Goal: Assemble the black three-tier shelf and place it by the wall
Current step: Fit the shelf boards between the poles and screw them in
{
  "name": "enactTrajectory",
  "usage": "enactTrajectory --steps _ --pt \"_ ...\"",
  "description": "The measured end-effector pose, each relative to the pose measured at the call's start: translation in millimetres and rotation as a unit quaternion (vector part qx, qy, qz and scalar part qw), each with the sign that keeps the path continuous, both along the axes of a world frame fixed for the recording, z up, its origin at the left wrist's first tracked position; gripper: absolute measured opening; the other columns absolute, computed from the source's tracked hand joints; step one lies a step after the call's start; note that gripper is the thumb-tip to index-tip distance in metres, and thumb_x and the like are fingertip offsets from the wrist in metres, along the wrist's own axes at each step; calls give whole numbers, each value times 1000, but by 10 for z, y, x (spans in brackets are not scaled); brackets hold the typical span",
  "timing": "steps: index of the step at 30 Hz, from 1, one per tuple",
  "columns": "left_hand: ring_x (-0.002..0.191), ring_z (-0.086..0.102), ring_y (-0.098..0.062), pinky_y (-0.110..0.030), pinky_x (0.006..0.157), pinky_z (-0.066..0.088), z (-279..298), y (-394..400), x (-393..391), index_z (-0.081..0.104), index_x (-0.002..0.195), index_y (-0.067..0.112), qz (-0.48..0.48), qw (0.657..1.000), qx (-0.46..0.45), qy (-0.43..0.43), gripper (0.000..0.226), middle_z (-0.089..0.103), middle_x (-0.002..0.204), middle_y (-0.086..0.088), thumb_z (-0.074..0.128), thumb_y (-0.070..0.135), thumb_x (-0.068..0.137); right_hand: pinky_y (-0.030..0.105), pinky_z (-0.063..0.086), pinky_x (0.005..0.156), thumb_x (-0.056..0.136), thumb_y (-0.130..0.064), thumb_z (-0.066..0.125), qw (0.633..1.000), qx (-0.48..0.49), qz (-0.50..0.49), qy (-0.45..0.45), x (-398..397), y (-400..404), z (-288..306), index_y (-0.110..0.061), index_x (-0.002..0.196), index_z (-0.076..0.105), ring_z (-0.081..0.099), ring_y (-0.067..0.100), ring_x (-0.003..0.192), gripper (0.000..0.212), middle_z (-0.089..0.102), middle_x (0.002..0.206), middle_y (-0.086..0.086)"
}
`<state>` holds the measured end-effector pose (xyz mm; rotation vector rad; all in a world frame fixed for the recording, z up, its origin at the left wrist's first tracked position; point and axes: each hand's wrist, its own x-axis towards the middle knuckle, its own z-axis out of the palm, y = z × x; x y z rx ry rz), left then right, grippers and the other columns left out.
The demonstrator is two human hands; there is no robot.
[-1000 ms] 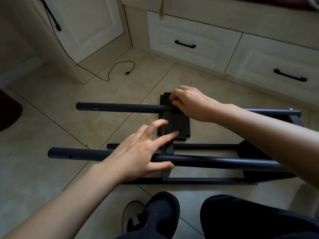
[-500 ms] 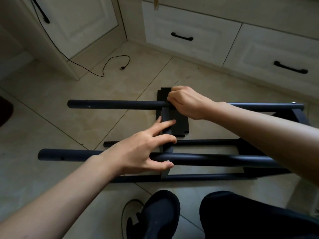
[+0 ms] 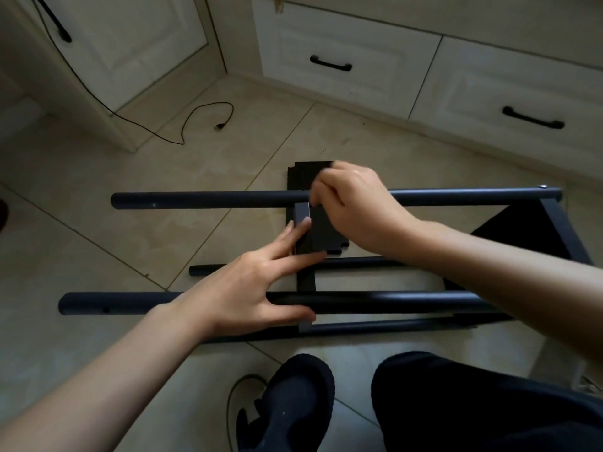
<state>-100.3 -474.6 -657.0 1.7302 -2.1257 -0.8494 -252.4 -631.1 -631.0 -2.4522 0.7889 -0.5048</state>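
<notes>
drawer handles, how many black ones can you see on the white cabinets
2: one drawer handle on the middle drawer, another on the right drawer. A black bar top left may be a third; more may lie off frame.

a room in a home: beige tiled floor (image 3: 81,197), cream built-in drawers (image 3: 342,57) with black bar handles (image 3: 330,63) along the far edge, a panelled cabinet door (image 3: 137,37) at the far left corner, a black cable (image 3: 182,125) trailing on the tiles.

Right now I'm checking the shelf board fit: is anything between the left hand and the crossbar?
Nothing visible. The left hand has its straight fingers already on the crossbar, thumb by the near tube; the right hand works at the far tube.
</notes>
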Motion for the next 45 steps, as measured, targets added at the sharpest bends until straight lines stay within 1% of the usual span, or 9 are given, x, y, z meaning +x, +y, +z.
enactTrajectory --steps 3,5,8,15,27,31,36,40,45 --pt "148 5 11 -11 114 18 -20 22 1 13 154 50 22 1000 8 -11 96 -17 160 33 55 82 74 17 38 57 100 -19 51 973 203 -45 103 -238 17 -80 -14 86 74 54 3 60 27 64 76 -2" --pt "149 6 10 -12 114 20 -21 14 -1 8 155 47 25 1000 6 -14 102 -17 160 34 55 83 73 18 42 55 95 -23 61 913 364 -10 184 -288 19 -172 -18 89 76 54 6 64 17 67 81 -2" --pt "147 4 14 -6 111 15 -5 -3 -1 7 154 47 29 999 3 -17 102 -15 160 36 55 84 71 18 44 57 95 -23 63 839 506 71 187 -232 60 -344 -19 90 75 49 6 61 13 58 69 -5" --pt "145 3 17 -6 112 14 37 -52 -4 13 154 46 37 999 7 -11 102 -10 160 36 56 82 69 16 43 51 101 -17 52 804 551 132 180 -150 87 -510 -13 80 69 51 3 52 28 61 61 -5" --pt "148 -2 12 -15 117 12 48 -78 -16 14 154 44 31 999 4 -23 95 -8 163 30 56 77 76 24 52 72 99 -13 53 747 636 100 164 -137 -8 -562 -4 97 67 64 10 71 16 69 82 4" --pt "153 -7 -3 -29 125 3 53 -85 -56 26 155 29 21 995 -64 -78 92 8 167 6 58 71 79 23 44 69 101 -5 40 668 736 65 92 -189 -78 -581 -2 92 64 55 10 67 26 65 75 5" --pt "154 -6 -4 -32 125 7 58 -98 -71 26 155 29 26 995 -65 -71 93 10 167 5 53 73 77 23 56 75 100 1 41 663 735 105 97 -258 -143 -538 -2 97 68 68 14 79 28 69 91 12" --pt "153 -5 -3 -32 124 9 41 -86 -62 25 154 32 27 996 -61 -59 93 10 167 6 54 73 77 32 53 91 100 -3 47 669 730 94 105 -250 -154 -558 -2 101 67 68 19 90 20 70 99 14" --pt "154 -3 -5 -32 124 10 30 -69 -69 30 155 27 30 995 -68 -69 93 12 167 5 55 72 78 25 59 70 95 -12 58 665 730 99 124 -265 -167 -578 -7 97 70 70 15 79 13 71 92 10"
